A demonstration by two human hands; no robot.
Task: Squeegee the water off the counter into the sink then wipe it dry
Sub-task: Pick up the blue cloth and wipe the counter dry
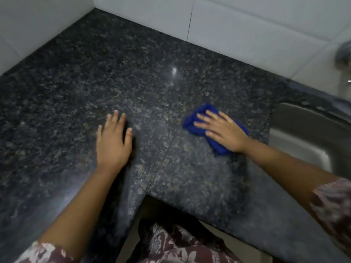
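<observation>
Two hands (114, 141), one blue cloth (191, 122), one counter (114, 73), one sink (303, 133)

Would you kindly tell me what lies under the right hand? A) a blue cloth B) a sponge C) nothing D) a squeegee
A: the right hand presses flat on a blue cloth on the counter, beside the sink.

- The counter (114, 73) is black stone, speckled all over with grey and brownish flecks.
- The cloth (201, 118) on the right is deep blue.
- The wall tiles (237, 25) at the far side are plain white.
- The sink (303, 133) at the right edge is dull grey metal.
- The sleeve (334, 204) is maroon with a pale floral print.
</observation>
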